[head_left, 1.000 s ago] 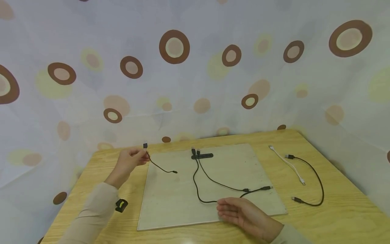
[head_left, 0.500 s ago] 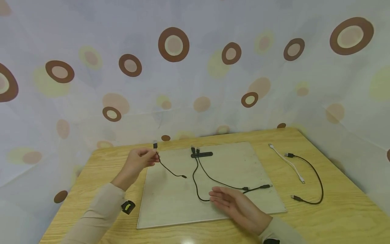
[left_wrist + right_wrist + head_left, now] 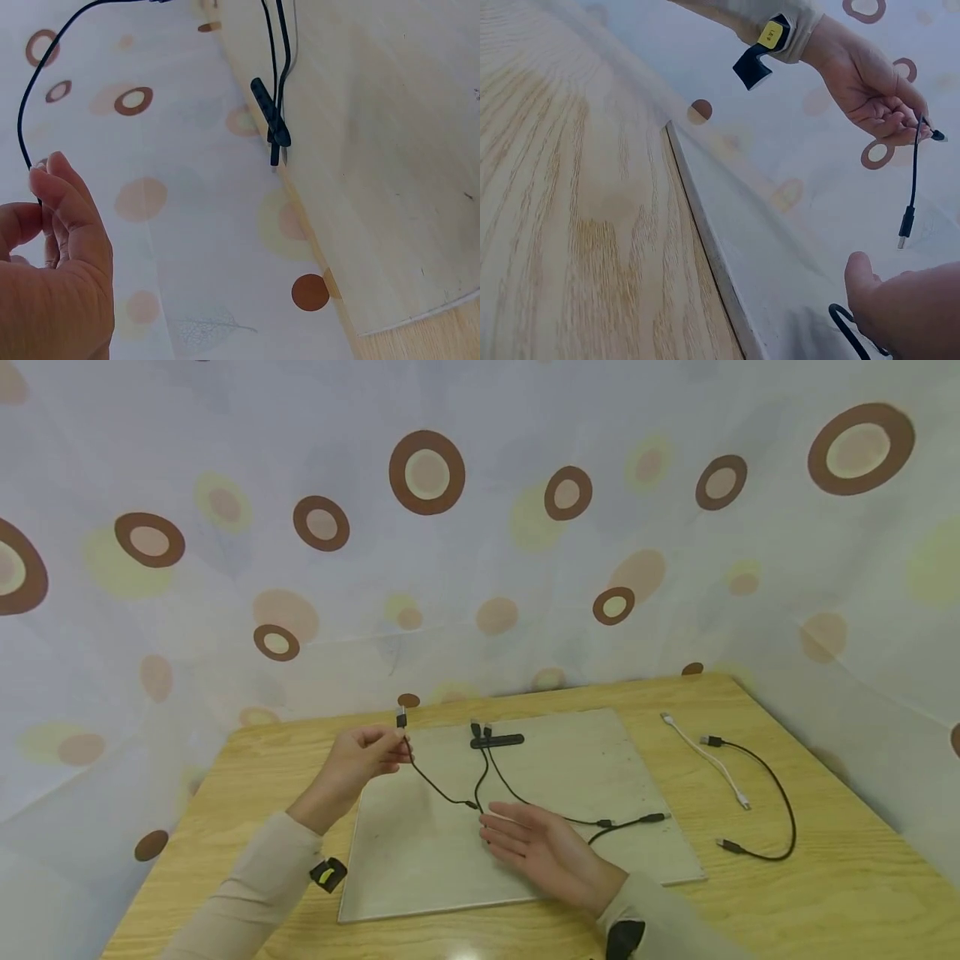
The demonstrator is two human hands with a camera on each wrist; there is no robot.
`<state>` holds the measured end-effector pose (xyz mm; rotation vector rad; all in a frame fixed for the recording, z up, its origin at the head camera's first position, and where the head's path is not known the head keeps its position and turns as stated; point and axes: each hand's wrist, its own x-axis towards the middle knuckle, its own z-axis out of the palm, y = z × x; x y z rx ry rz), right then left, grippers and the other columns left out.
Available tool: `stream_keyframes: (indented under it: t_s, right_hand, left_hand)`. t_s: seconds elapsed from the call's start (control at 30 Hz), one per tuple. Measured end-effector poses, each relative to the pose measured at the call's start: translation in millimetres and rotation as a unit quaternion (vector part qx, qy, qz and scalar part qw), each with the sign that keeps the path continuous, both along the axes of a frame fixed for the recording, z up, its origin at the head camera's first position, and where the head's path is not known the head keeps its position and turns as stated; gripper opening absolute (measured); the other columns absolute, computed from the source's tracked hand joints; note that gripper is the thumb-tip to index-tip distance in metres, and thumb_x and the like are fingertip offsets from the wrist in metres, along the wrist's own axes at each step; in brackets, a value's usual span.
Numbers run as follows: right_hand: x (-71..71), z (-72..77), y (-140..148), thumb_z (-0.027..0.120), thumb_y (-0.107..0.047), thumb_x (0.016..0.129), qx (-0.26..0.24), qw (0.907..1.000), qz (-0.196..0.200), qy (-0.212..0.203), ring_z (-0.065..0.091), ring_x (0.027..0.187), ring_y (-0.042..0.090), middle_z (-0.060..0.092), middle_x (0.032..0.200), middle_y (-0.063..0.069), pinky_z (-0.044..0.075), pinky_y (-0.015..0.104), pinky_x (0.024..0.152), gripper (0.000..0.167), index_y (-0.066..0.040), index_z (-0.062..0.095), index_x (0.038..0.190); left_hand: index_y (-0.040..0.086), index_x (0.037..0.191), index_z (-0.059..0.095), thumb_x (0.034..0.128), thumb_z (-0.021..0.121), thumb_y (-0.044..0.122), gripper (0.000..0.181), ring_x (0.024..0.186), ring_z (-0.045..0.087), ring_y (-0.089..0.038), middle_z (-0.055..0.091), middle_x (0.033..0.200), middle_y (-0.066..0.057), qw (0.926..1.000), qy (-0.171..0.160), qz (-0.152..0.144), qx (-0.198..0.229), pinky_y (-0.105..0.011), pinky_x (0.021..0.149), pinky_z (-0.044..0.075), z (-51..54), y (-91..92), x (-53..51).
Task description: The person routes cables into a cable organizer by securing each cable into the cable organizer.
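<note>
My left hand [image 3: 360, 770] pinches a short black USB cable [image 3: 432, 783] just below its larger plug, which points up. The cable's other end hangs down to the right, close to the fingers of my right hand [image 3: 543, 847]. That right hand is held with its fingers extended over the pale board [image 3: 420, 877] and grips nothing. In the right wrist view, the cable's small plug [image 3: 906, 225] dangles above the right thumb. Two more black cables run from a black cable holder [image 3: 498, 741] at the board's back; the right hand hides part of one.
Right of the board, a short white cable [image 3: 705, 760] and a curved black cable [image 3: 787, 802] lie on the wooden table [image 3: 825, 877]. A spotted curtain [image 3: 480, 568] hangs behind the table.
My left hand has moved right over the board, carrying the cable. My right hand has moved left and slightly up, toward the cable's hanging end.
</note>
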<state>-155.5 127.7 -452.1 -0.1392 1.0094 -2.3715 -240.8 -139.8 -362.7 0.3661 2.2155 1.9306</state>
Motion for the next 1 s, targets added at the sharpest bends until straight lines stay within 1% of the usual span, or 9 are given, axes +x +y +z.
stream_keyframes:
  t_s: [0.07,0.2,0.33,0.47,0.53,0.63,0.77,0.9,1.0]
  right_hand:
    - [-1.4,-0.4,-3.5,0.028,-0.023,0.106,-0.010,0.9999,0.007,0.000,0.010,0.145,0.038,0.005,0.156,0.028,0.017,0.041,0.117,0.057,0.006,0.006,0.150]
    - [-0.8,-1.1,-8.4,0.031,-0.022,0.106,-0.018,0.9998,0.000,-0.006,0.017,0.144,0.036,0.009,0.156,0.028,0.020,0.039,0.116,0.057,0.006,0.009,0.150]
    - [2.8,-2.1,-9.1,0.032,-0.020,0.106,-0.005,0.9998,-0.012,-0.012,0.021,0.143,0.036,0.012,0.155,0.028,0.025,0.037,0.115,0.054,0.005,0.013,0.150]
    - [4.9,-1.9,-6.7,0.036,-0.023,0.105,0.010,0.9995,-0.026,-0.012,0.020,0.143,0.038,0.013,0.154,0.029,0.024,0.039,0.115,0.057,0.005,0.015,0.150]
    - [5.5,-2.3,-5.6,0.039,-0.025,0.105,0.022,0.9990,-0.038,-0.004,0.021,0.143,0.038,0.014,0.154,0.029,0.023,0.040,0.115,0.059,0.005,0.015,0.150]
    - [7.8,-4.1,-3.5,0.045,-0.024,0.103,0.049,0.9955,-0.081,0.002,0.034,0.137,0.035,0.029,0.149,0.026,0.027,0.040,0.114,0.061,0.004,0.018,0.149]
    - [10.8,-4.9,-1.1,0.055,-0.023,0.099,0.103,0.9804,-0.168,-0.006,0.055,0.117,0.021,0.053,0.129,0.013,0.041,0.034,0.105,0.059,0.003,0.031,0.145]
    - [11.7,-4.5,-2.0,0.060,-0.025,0.096,0.158,0.9585,-0.237,-0.019,0.061,0.098,0.014,0.059,0.111,0.006,0.050,0.023,0.087,0.050,0.003,0.044,0.135]
    - [11.7,-5.1,-2.6,0.061,-0.017,0.095,0.175,0.9458,-0.272,-0.030,0.061,0.090,0.013,0.062,0.100,0.005,0.052,0.020,0.077,0.033,0.001,0.051,0.120]
  left_hand:
    - [0.004,0.091,0.067,0.0981,0.056,0.018,0.020,0.078,0.066,-0.012,0.069,0.084,-0.002,1.0000,0.001,-0.005,0.002,-0.023,0.072,0.055,0.1,1.6,0.3]
    - [0.000,0.095,0.066,0.0983,0.056,0.018,0.021,0.079,0.067,-0.011,0.069,0.084,-0.001,0.9999,0.003,-0.012,0.001,-0.024,0.073,0.055,-2.6,3.6,0.5]
    - [-0.001,0.097,0.067,0.0980,0.056,0.018,0.022,0.079,0.068,-0.012,0.070,0.086,-0.005,0.9998,-0.004,-0.020,-0.004,-0.024,0.073,0.055,-7.5,6.3,1.5]
    - [0.001,0.096,0.068,0.0972,0.057,0.017,0.019,0.079,0.068,-0.013,0.070,0.084,-0.004,0.9996,-0.005,-0.024,-0.012,-0.025,0.073,0.055,-10.2,11.9,3.1]
    - [0.000,0.094,0.068,0.0967,0.058,0.016,0.018,0.078,0.068,-0.013,0.069,0.082,-0.002,0.9995,-0.002,-0.026,-0.017,-0.025,0.071,0.055,-11.7,14.7,4.1]
    - [-0.001,0.094,0.068,0.0967,0.058,0.016,0.019,0.079,0.068,-0.013,0.069,0.082,-0.002,0.9985,-0.001,-0.046,-0.032,-0.028,0.073,0.054,-16.4,20.2,3.6]
    - [-0.001,0.097,0.068,0.0963,0.058,0.018,0.022,0.079,0.068,-0.014,0.069,0.084,-0.004,0.9957,0.003,-0.074,-0.055,-0.031,0.074,0.055,-23.4,31.0,0.8]
    - [-0.003,0.096,0.070,0.0955,0.059,0.017,0.022,0.077,0.068,-0.014,0.071,0.082,-0.006,0.9939,0.010,-0.080,-0.074,-0.030,0.070,0.055,-28.0,40.2,0.4]
    - [-0.002,0.095,0.070,0.0956,0.059,0.016,0.021,0.076,0.068,-0.014,0.071,0.080,-0.006,0.9922,0.018,-0.084,-0.090,-0.032,0.070,0.056,-30.5,44.1,0.2]
